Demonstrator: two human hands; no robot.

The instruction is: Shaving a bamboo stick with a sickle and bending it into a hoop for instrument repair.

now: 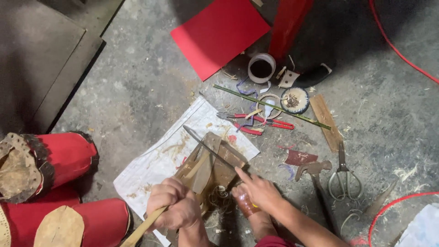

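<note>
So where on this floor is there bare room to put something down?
Bare concrete lies between the dark board and the red sheet, down to the white paper. Another patch lies right of the wooden slat, above the scissors. It is crowded around the pliers, tape roll and both hands.

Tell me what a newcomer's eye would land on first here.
Probably the red sheet lying on the grey floor at top centre, and the red drum-like cylinders at lower left. Then the left hand gripping a long blade over wood pieces, the right hand steadying it.
</note>
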